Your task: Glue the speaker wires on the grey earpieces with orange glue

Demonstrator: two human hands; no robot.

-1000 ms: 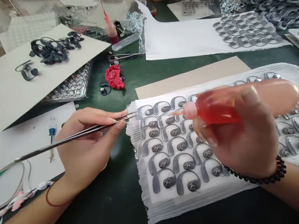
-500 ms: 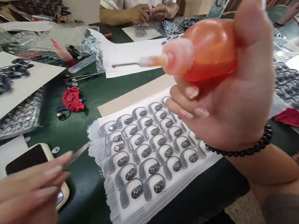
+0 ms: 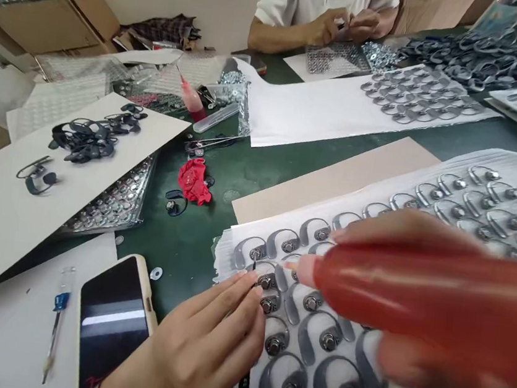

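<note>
My right hand, blurred, is wrapped round a squeeze bottle of red liquid with a thin needle tip pointing left. That tip reaches towards a grey ear-hook piece at the sheet's upper left corner; whether it touches is too blurred to tell. My left hand is pinched on slim tweezers, mostly hidden by the fingers, with the point close to the same piece. Several curved grey ear-hook pieces, each with a round metal part, lie in rows on a stack of white sheets.
A phone and a pen lie at the left. Beyond are a crumpled red cloth, another pair of tweezers and a second red bottle. Dark hooks sit on a white board. Across the table a co-worker's hands handle small parts.
The bottle has come down from its raised position to the ear-hook rows. My left hand has moved right, onto the sheet's edge. The view has shifted left.
</note>
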